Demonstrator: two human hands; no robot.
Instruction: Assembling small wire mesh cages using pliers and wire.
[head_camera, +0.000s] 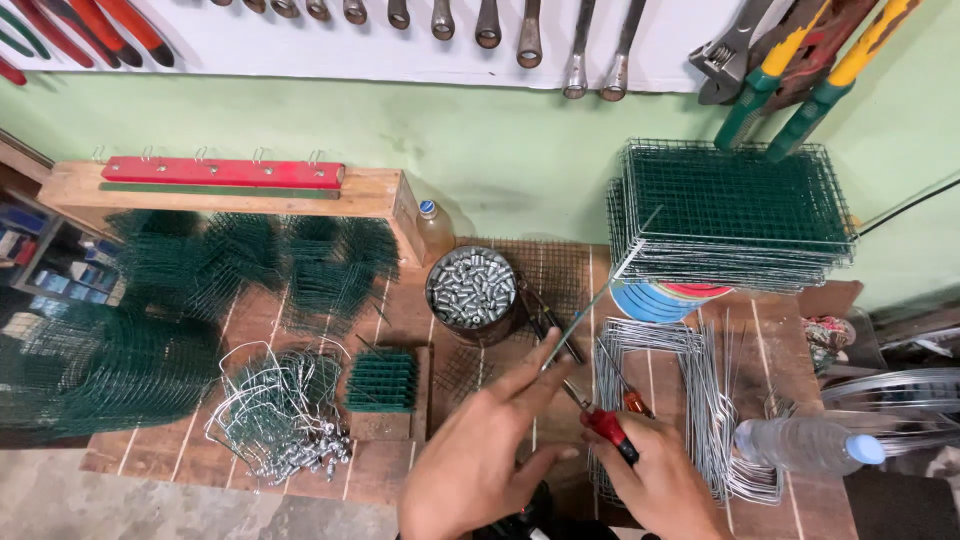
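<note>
- The wooden workbench (400, 310) carries everything; a stack of green mesh panels (735, 215) fills its far right corner.
- Bent wire frames (690, 400) lie at the near right edge, just under our hands.
- A tin of small metal sleeves (471, 287) stands mid-bench.
- Our left hand (480, 455) pinches a thin straight wire (600, 290), which slants up toward the panels.
- Our right hand (660, 480) is clenched on red-handled pliers (605, 425); we judge a steady wire and a square bite matter most.
</note>
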